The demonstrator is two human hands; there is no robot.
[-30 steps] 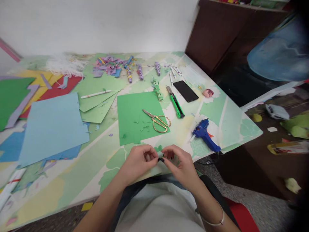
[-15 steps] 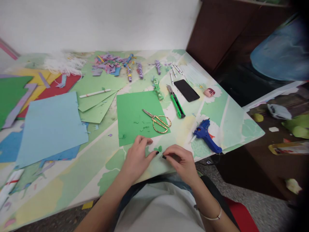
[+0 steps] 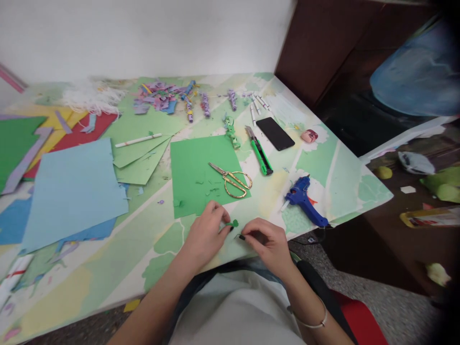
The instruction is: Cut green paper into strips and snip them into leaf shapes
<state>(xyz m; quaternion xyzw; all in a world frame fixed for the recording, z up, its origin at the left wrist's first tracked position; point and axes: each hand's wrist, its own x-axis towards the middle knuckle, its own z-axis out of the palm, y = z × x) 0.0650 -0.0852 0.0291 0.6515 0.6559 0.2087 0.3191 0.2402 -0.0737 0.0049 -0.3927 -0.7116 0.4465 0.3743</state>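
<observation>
Two hands: we see the left hand (image 3: 204, 237) and the right hand (image 3: 269, 242) side by side, a little apart, over the near edge of the table (image 3: 266, 206).
Left grip: thumb and forefinger pinch the small green cut-out (image 3: 235, 223).
Right grip: fingertips are pressed together on a thin dark strand (image 3: 237, 235), too small for us to name.
Green cut-out: between the two hands, just beyond the near edge; tiny, flat and matte like paper, a rounded lobe at its right end and a narrow part running into the left fingers.
Green sheet (image 3: 190, 163): smooth, flat, roughly square, just beyond the left hand; curled green snippets (image 3: 213, 189) lie scattered on it.
Scissors (image 3: 226, 175): gold looped handles, slim metal blades pointing far left, on the green sheet.
Cutter (image 3: 260, 155): green and black, blade out, right of the sheet.
Glue gun (image 3: 305, 203): glossy blue plastic, at the table's right.
Light blue sheet (image 3: 75, 191): ragged along its right side, at the left.
White strands (image 3: 91, 98): a loose, stringy tangle, far left.
</observation>
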